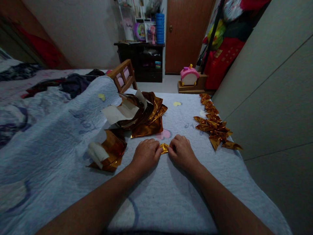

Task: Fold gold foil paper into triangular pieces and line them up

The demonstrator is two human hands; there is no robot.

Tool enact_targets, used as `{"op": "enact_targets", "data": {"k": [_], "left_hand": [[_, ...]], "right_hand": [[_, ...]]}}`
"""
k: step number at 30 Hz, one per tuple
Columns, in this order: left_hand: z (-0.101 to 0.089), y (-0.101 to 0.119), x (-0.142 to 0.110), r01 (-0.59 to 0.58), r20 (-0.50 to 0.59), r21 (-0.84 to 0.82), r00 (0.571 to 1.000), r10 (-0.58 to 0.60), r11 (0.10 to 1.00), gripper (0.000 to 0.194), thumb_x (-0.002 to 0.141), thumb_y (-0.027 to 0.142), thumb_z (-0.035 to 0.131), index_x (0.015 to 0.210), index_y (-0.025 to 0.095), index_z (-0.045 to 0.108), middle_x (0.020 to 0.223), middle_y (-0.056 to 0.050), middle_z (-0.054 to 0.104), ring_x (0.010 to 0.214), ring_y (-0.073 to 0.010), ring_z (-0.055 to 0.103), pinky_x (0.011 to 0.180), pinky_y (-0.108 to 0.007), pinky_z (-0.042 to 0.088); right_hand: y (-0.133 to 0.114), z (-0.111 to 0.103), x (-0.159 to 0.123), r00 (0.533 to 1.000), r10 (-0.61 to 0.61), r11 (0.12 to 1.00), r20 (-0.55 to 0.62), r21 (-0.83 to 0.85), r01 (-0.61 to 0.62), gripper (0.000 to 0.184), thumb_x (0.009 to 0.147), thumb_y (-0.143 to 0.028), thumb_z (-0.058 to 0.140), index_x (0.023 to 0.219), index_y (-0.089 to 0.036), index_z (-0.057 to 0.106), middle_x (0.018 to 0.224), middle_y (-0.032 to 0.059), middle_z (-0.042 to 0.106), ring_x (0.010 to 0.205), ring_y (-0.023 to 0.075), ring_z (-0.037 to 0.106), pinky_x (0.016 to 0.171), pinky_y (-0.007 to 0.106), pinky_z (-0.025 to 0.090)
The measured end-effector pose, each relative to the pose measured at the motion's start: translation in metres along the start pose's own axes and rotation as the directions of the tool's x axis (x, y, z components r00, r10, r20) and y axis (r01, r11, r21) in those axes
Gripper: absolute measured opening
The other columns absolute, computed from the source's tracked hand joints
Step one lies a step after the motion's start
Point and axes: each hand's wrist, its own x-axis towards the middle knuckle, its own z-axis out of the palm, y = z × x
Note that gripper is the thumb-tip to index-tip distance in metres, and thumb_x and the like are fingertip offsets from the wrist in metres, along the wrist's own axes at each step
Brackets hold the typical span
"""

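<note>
A small folded piece of gold foil paper (pixel 164 148) lies on the pale blue bedspread (pixel 156 202), pinched at both ends. My left hand (pixel 147 152) is closed on its left end, with the thumb toward the middle. On the other end my right hand (pixel 181 150) is closed too, fingers bent down to the cloth. The ends of the foil are hidden under my fingers. Just beyond my left hand sits a large fanned stack of gold foil sheets (pixel 146 125) with white backs. A smaller curled bunch of foil sheets (pixel 114 150) rests nearer on the left.
Several folded gold foil pieces (pixel 217 129) lie along the bed's right edge, beside a pale cabinet wall (pixel 274 98). Rumpled clothes (pixel 75 83) are at the far left. Past the bed's end stand a wooden chair back (pixel 123 76), a dark shelf (pixel 139 62) and a pink toy (pixel 189 75).
</note>
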Motion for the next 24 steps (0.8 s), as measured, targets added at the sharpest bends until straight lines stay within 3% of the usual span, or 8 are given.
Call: {"op": "enact_targets", "data": {"k": [7,24], "left_hand": [[0.0034,-0.0016,0.0012,-0.041,-0.022,-0.099,0.999,0.039,0.994,0.007,0.095,0.023,0.056,0.09,0.02,0.061,0.089,-0.004,0.068,0.086,-0.0214,0.061,0.077,-0.033,0.041],[0.0069,-0.0054,0.0028,-0.093,-0.014,-0.102,0.996,0.092,0.99,0.01,0.096,0.023,0.055,0.09,0.019,0.061,0.093,-0.005,0.068,0.09,-0.0224,0.06,0.08,-0.034,0.041]], "right_hand": [[-0.0006,-0.0002,-0.0001,1.0,0.007,1.0,-0.003,0.005,-0.007,0.011,0.088,-0.018,0.064,0.076,-0.019,0.064,0.09,0.0054,0.061,0.09,0.0215,0.051,0.079,0.034,0.033],[-0.002,-0.0021,-0.002,1.0,-0.024,1.0,0.007,-0.013,0.024,0.006,0.089,-0.024,0.066,0.086,-0.02,0.062,0.094,0.0052,0.06,0.093,0.0232,0.05,0.08,0.035,0.033]]}}
